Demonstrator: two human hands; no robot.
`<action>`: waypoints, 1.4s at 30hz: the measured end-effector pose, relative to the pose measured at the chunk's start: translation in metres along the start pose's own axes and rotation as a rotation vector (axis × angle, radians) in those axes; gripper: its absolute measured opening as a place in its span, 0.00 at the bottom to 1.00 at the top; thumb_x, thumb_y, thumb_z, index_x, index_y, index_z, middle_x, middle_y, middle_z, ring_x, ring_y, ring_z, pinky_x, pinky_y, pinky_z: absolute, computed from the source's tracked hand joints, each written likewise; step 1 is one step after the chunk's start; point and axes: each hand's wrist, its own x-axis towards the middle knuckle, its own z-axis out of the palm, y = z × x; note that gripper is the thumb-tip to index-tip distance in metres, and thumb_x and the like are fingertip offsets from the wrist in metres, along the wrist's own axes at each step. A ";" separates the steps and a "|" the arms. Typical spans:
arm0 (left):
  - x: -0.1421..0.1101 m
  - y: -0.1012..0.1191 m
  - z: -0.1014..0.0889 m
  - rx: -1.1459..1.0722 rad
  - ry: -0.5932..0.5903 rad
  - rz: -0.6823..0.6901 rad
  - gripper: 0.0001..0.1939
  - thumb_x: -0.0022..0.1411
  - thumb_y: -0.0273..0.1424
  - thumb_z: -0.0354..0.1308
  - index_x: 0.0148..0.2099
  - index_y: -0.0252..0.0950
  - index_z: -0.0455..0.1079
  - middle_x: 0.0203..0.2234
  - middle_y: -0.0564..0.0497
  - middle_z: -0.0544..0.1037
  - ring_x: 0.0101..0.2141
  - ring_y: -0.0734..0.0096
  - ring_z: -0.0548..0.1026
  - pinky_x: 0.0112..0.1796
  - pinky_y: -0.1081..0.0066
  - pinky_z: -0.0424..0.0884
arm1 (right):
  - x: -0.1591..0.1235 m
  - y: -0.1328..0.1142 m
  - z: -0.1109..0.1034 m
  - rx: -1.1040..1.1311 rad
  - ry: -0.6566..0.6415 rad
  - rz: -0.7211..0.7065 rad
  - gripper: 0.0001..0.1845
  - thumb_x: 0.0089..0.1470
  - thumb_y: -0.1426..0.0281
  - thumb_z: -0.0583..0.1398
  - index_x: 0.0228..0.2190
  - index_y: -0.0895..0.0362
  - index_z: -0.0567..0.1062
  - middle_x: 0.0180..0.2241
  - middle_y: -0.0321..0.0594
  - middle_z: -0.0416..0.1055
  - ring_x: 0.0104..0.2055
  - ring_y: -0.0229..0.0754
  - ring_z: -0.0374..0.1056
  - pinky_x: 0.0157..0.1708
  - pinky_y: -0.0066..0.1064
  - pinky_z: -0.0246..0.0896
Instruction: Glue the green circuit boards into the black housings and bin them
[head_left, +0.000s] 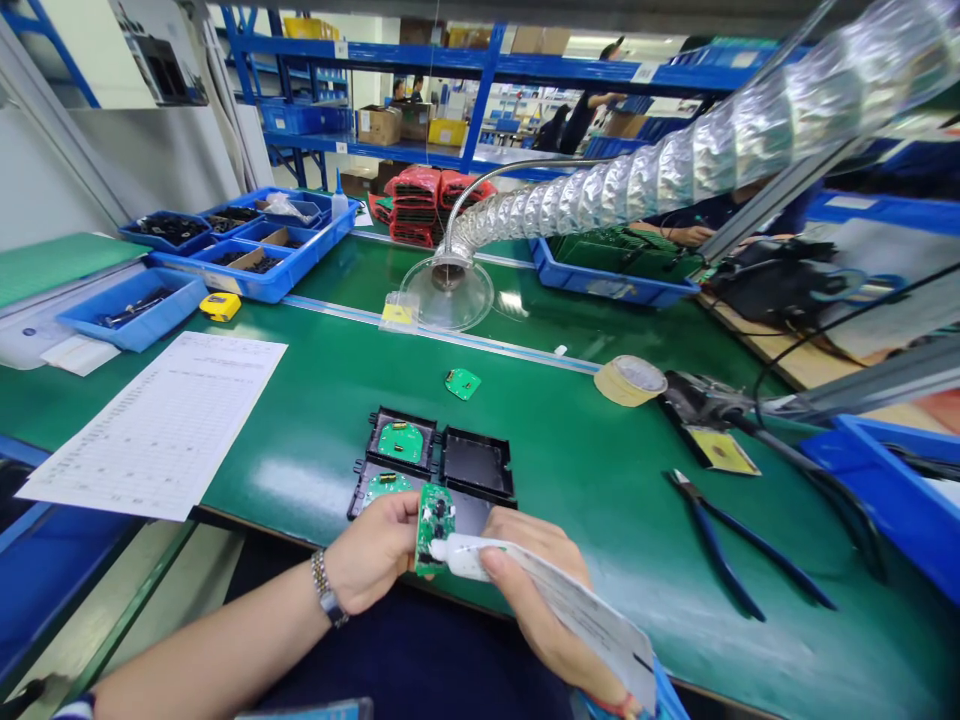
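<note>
My left hand (373, 560) pinches a small green circuit board (433, 522) upright at the near table edge. A white glue tube (555, 600) is gripped in my right hand (540, 590), its nozzle touching the board's lower part. Just beyond the hands lies a black four-cell tray (480, 462); two left cells hold green boards (400, 441), and the right cells look bare. Another loose green board (463, 383) lies farther back on the green mat.
A printed sheet (165, 420) lies at left. Blue-handled pliers (739, 545), a tape roll (630, 380) and a soldering-iron stand (709, 420) sit at right. Blue parts bins (247, 245) and a silver extraction hose (637, 180) stand behind. Another person's hand works across the table.
</note>
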 end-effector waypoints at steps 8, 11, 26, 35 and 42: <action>0.000 0.002 0.002 -0.017 0.034 0.019 0.13 0.37 0.30 0.71 0.25 0.31 0.71 0.20 0.54 0.70 0.21 0.81 0.63 0.24 0.78 0.58 | 0.002 -0.002 0.003 -0.062 -0.040 -0.170 0.19 0.66 0.69 0.45 0.26 0.59 0.66 0.22 0.38 0.62 0.23 0.37 0.55 0.25 0.31 0.48; 0.001 0.002 0.001 -0.001 0.032 0.027 0.12 0.38 0.30 0.70 0.26 0.31 0.72 0.20 0.54 0.70 0.21 0.81 0.62 0.25 0.77 0.58 | 0.002 -0.002 0.001 -0.092 -0.045 -0.177 0.19 0.66 0.69 0.45 0.26 0.59 0.66 0.21 0.38 0.62 0.23 0.37 0.55 0.25 0.31 0.47; 0.000 0.000 0.000 0.024 0.012 0.050 0.10 0.41 0.30 0.68 0.27 0.31 0.73 0.19 0.54 0.69 0.21 0.81 0.62 0.25 0.78 0.58 | 0.004 -0.003 0.002 -0.096 -0.005 -0.202 0.21 0.67 0.69 0.45 0.25 0.60 0.67 0.21 0.38 0.62 0.22 0.37 0.55 0.24 0.31 0.47; 0.000 0.003 -0.001 0.011 -0.014 0.033 0.11 0.42 0.31 0.68 0.28 0.31 0.73 0.19 0.54 0.69 0.20 0.82 0.61 0.24 0.77 0.58 | 0.004 -0.002 0.002 -0.111 -0.005 -0.191 0.21 0.67 0.69 0.45 0.24 0.60 0.65 0.21 0.36 0.60 0.22 0.36 0.53 0.24 0.31 0.45; -0.003 0.005 -0.001 -0.007 0.015 0.019 0.12 0.40 0.31 0.69 0.25 0.31 0.70 0.18 0.55 0.68 0.19 0.82 0.62 0.22 0.78 0.58 | 0.002 0.000 0.003 -0.135 -0.017 -0.181 0.21 0.67 0.69 0.45 0.24 0.60 0.66 0.21 0.38 0.61 0.22 0.36 0.53 0.23 0.31 0.46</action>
